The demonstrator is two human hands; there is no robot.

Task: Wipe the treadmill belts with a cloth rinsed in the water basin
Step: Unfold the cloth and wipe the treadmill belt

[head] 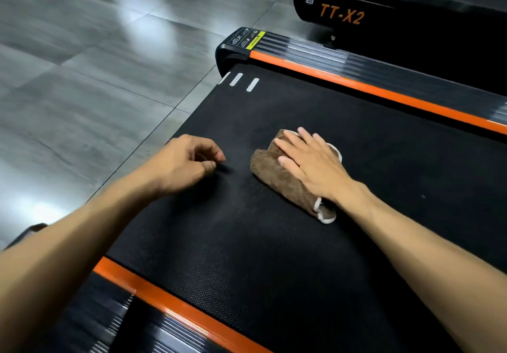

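Brown cloth point(285, 180) under flat right hand point(310, 160), left hand point(186, 163) fingers curled

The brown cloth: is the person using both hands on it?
No. Only the right hand lies flat on the brown cloth; the left hand rests beside it on the black belt, holding nothing.
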